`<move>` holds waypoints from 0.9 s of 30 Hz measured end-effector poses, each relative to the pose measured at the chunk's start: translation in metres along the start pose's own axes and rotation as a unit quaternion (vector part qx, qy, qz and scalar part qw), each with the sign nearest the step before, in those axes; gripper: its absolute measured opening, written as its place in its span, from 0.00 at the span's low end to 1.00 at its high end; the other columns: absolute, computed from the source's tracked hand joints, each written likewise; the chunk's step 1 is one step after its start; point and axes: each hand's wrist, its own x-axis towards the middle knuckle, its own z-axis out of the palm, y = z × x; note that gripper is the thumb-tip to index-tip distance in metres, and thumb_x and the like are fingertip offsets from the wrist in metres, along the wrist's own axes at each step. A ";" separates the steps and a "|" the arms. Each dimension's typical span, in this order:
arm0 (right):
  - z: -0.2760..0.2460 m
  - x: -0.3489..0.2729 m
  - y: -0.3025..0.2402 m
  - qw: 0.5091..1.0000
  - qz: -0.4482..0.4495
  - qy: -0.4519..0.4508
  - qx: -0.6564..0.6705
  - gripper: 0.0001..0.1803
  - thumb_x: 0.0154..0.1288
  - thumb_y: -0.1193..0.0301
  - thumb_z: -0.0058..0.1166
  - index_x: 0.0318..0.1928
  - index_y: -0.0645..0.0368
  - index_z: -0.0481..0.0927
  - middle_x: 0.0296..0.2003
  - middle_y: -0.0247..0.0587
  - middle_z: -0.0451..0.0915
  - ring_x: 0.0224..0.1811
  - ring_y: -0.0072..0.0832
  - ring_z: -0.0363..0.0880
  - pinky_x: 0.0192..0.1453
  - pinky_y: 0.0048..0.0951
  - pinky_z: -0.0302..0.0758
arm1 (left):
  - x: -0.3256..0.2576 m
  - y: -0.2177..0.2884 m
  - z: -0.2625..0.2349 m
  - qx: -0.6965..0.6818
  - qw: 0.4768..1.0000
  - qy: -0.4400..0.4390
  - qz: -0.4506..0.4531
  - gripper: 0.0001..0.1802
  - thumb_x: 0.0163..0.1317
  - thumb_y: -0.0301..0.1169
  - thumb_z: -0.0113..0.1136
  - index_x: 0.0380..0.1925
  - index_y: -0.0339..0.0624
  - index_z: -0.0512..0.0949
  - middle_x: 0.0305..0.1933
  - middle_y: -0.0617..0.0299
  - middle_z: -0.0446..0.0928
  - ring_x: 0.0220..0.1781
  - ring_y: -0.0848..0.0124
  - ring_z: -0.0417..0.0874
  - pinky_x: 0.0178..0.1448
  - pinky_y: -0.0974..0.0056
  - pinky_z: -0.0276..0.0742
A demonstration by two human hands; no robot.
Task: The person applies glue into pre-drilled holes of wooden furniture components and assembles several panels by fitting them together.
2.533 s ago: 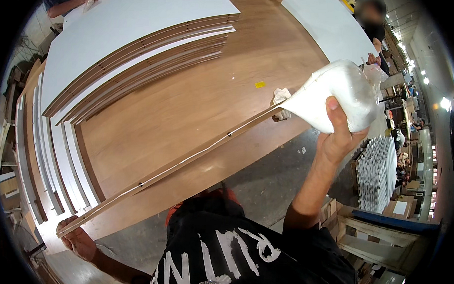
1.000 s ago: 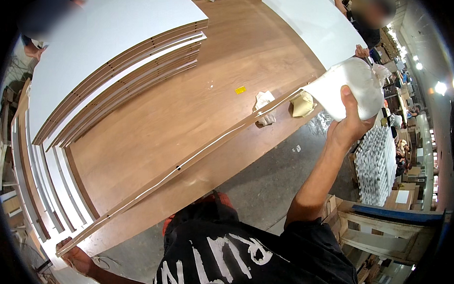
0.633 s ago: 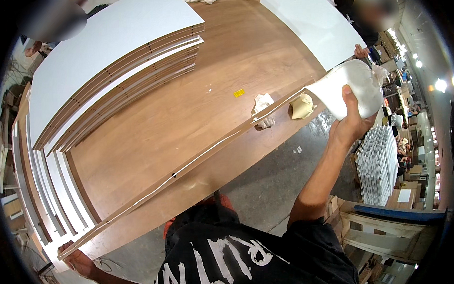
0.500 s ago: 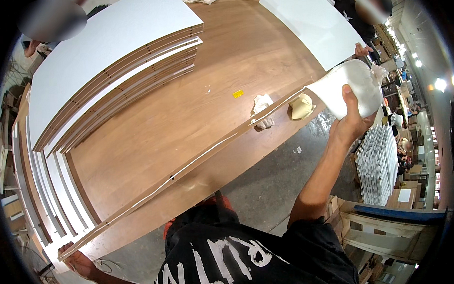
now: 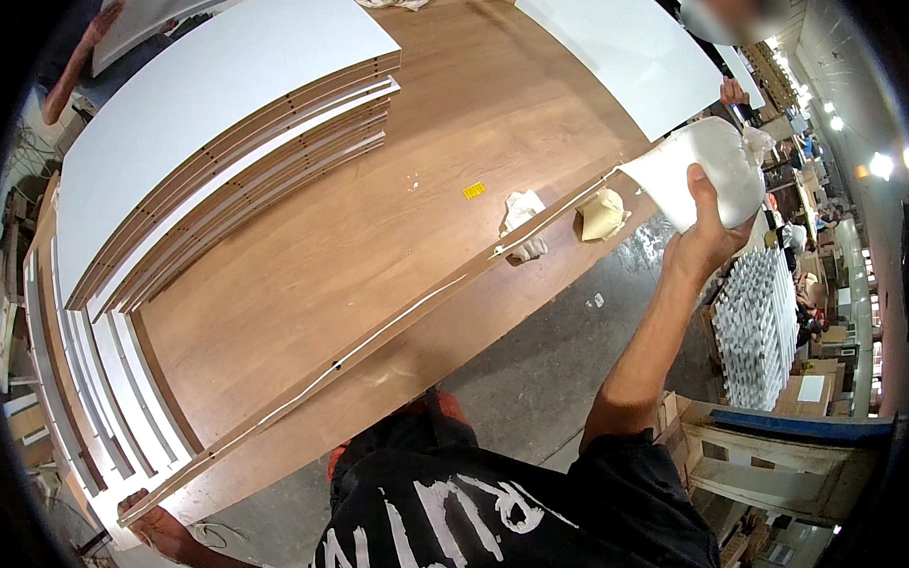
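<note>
A long, narrow wooden strip (image 5: 376, 332) slants from lower left to upper right, with a thin white line of paste along its edge. My left hand (image 5: 161, 527) has its fingers closed around the strip's lower-left end. In my right hand (image 5: 708, 233) is a plump white squeeze bag (image 5: 726, 169), thumb pressed on its side, twisted shut at the back. The bag's narrow tip meets the strip's upper-right end. Just behind the strip lie a crumpled white cloth (image 5: 522, 222) and a pale yellow lump (image 5: 601, 216), whose kind I cannot tell.
A stack of white panels (image 5: 238, 101) stands at the left of the brown table (image 5: 303, 249), with white strips (image 5: 118, 396) beside it. A small yellow label (image 5: 473, 190) lies mid-table. At far right, a co-worker's hand (image 5: 734, 92) holds a white panel (image 5: 626, 48).
The bag's tip has shifted slightly right along the strip. My left hand stays put. At upper left, a co-worker's arm and a raised white panel now show; another panel appears at upper right.
</note>
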 end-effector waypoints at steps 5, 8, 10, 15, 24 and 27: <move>-0.003 0.003 0.005 1.000 -0.003 0.000 0.004 0.31 0.42 0.80 0.66 0.51 0.66 0.71 0.45 0.46 0.77 0.44 0.33 0.79 0.47 0.30 0.79 | -0.001 -0.002 0.008 0.029 0.998 0.058 0.012 0.24 0.61 0.33 0.60 0.52 0.33 0.64 0.46 0.58 0.67 0.52 0.66 0.68 0.62 0.60 0.64; -0.001 0.002 0.003 1.000 0.003 0.011 -0.003 0.31 0.42 0.79 0.66 0.51 0.66 0.71 0.45 0.45 0.77 0.45 0.33 0.79 0.47 0.30 0.79 | -0.002 -0.002 0.012 0.034 0.997 0.062 0.011 0.24 0.61 0.33 0.60 0.51 0.34 0.64 0.46 0.58 0.67 0.52 0.66 0.67 0.62 0.60 0.63; -0.002 0.003 0.005 1.000 0.000 0.006 0.000 0.31 0.42 0.80 0.65 0.52 0.66 0.71 0.45 0.46 0.77 0.45 0.34 0.79 0.48 0.30 0.79 | -0.002 -0.002 0.012 0.054 0.997 0.062 0.015 0.24 0.61 0.34 0.60 0.51 0.35 0.64 0.46 0.58 0.67 0.52 0.66 0.67 0.61 0.61 0.63; -0.003 0.005 0.007 1.000 -0.004 0.005 -0.002 0.30 0.43 0.80 0.65 0.52 0.66 0.71 0.45 0.46 0.77 0.45 0.34 0.79 0.48 0.30 0.79 | -0.002 0.001 0.008 0.064 0.997 0.042 0.013 0.23 0.62 0.37 0.59 0.51 0.36 0.65 0.46 0.59 0.67 0.51 0.67 0.68 0.60 0.62 0.63; -0.014 0.011 0.001 0.996 0.044 0.076 0.020 0.30 0.47 0.75 0.64 0.53 0.68 0.70 0.44 0.47 0.77 0.45 0.35 0.79 0.47 0.31 0.78 | 0.001 -0.009 -0.009 0.094 0.992 0.087 0.022 0.22 0.66 0.40 0.53 0.53 0.37 0.65 0.51 0.57 0.69 0.54 0.65 0.70 0.63 0.57 0.64; -0.032 0.029 0.008 0.975 0.169 0.069 0.131 0.29 0.57 0.65 0.60 0.56 0.66 0.68 0.47 0.49 0.77 0.47 0.39 0.79 0.46 0.33 0.78 | 0.001 -0.012 -0.011 0.081 0.991 0.102 0.022 0.20 0.66 0.40 0.51 0.52 0.39 0.68 0.50 0.55 0.70 0.53 0.62 0.71 0.61 0.56 0.65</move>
